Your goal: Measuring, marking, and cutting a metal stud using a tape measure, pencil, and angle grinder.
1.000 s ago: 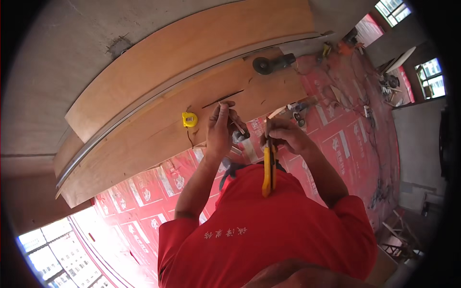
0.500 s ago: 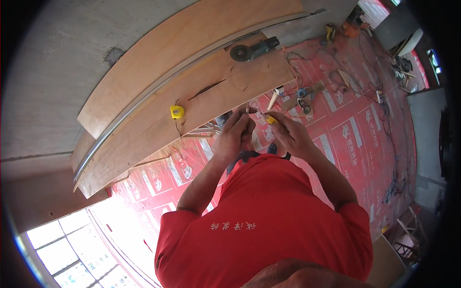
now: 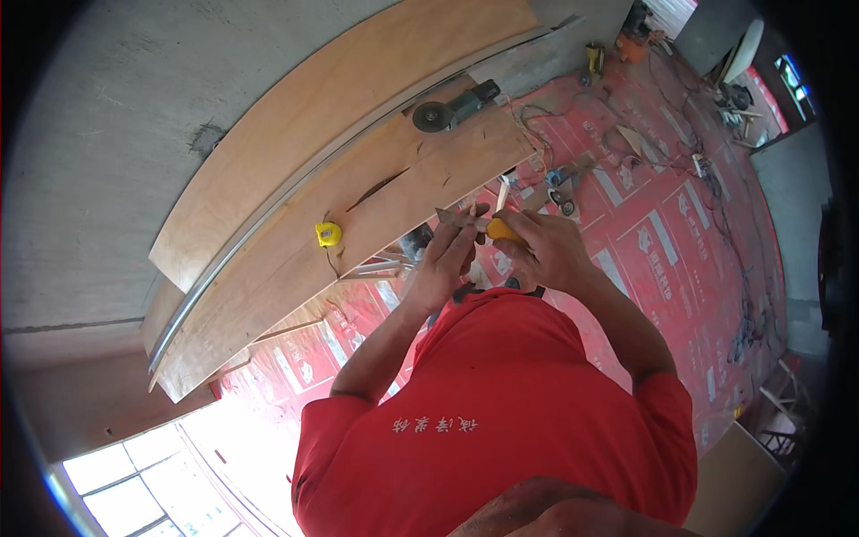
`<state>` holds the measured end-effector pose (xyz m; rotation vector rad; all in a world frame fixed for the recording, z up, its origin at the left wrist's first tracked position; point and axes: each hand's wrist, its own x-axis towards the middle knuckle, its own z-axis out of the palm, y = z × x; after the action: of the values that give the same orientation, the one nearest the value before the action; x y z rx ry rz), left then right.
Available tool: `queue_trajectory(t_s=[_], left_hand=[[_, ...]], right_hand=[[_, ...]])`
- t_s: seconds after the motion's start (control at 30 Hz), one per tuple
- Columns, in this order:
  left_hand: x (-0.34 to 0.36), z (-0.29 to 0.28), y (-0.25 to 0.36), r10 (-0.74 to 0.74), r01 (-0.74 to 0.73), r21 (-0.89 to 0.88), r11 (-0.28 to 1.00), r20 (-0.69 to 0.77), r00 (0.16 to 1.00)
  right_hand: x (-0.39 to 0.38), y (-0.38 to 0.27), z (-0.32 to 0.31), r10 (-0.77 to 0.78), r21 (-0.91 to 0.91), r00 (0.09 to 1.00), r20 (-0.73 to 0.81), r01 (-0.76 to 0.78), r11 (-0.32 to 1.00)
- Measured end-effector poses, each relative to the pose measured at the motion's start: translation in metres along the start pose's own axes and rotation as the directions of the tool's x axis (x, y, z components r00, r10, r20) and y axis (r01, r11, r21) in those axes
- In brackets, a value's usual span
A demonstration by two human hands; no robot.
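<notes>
My right hand is closed on a yellow utility knife, its blade pointing left across my left fingers. My left hand pinches a small, thin wooden piece against the blade, partly hidden by the fingers. Both hands meet in front of my red shirt, near the edge of a long plywood board. On that board lie a yellow tape measure and an angle grinder, with a dark slit in the wood between them.
A curved plywood strip and metal channel run along the board's back. Red printed floor covering holds cords, offcuts and tools. An orange object sits at the back right. A bright window is at lower left.
The knife, upright at my chest a second ago, has turned crosswise with its blade pointing left against the piece in my left fingers. My hands have drawn together, and the view has shifted slightly.
</notes>
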<state>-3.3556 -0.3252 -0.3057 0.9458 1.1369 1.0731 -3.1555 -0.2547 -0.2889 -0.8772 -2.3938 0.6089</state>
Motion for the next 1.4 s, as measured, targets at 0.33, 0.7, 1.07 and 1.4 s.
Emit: queue_trajectory(t_s=[0.33,0.7,1.07,1.4], left_hand=[[0.007,-0.017,0.008,0.208,-0.208,0.222,0.952,0.025,0.978],[0.023,-0.022,-0.004,0.221,-0.212,0.276,0.938,-0.003,0.975],[0.025,-0.02,-0.004,0.09,-0.087,0.193,0.977,-0.008,0.996],[0.03,-0.022,-0.015,0.364,-0.346,0.259,0.902,-0.025,0.931]], right_hand=[[0.013,-0.016,0.013,-0.078,-0.175,0.995,-0.07,0.065,0.982],[0.017,-0.016,0.013,-0.031,-0.194,0.987,-0.159,-0.001,0.981],[0.016,-0.018,0.013,0.008,-0.257,0.99,-0.14,-0.044,0.965],[0.022,-0.016,0.015,-0.009,-0.22,0.994,-0.105,-0.014,0.975]])
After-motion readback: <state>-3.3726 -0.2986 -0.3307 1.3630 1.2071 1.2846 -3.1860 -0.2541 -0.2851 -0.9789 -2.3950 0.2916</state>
